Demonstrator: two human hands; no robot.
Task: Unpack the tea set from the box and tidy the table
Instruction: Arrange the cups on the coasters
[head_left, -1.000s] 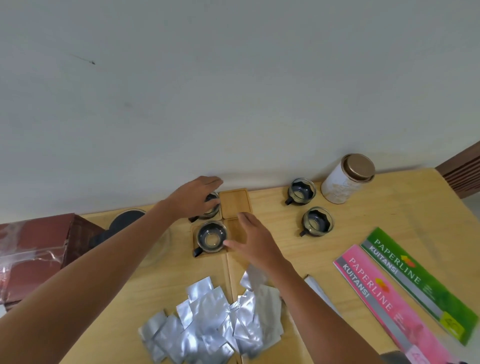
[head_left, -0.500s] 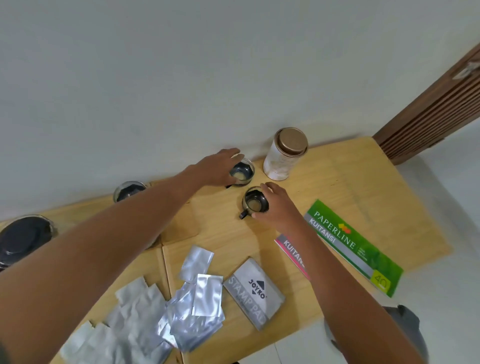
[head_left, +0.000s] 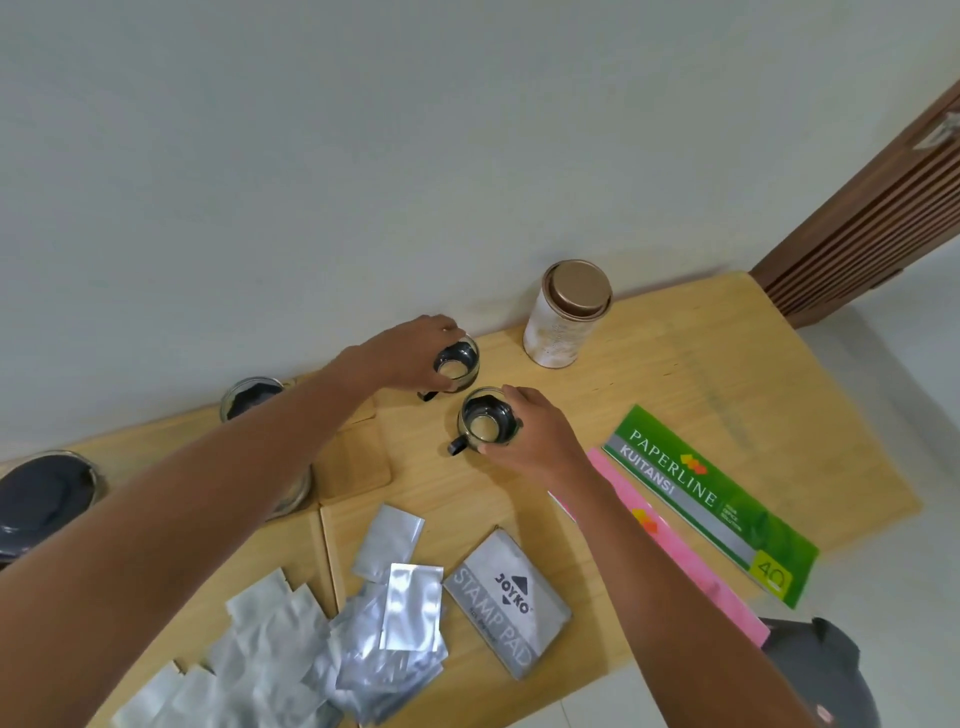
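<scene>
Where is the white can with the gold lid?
In the head view, the white tin stands upright at the table's far edge by the wall, just right of the cup under the left hand.

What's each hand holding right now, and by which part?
Left hand grips one glass cup by its rim and side; right hand grips another glass cup likewise. Handles untouched.
</scene>
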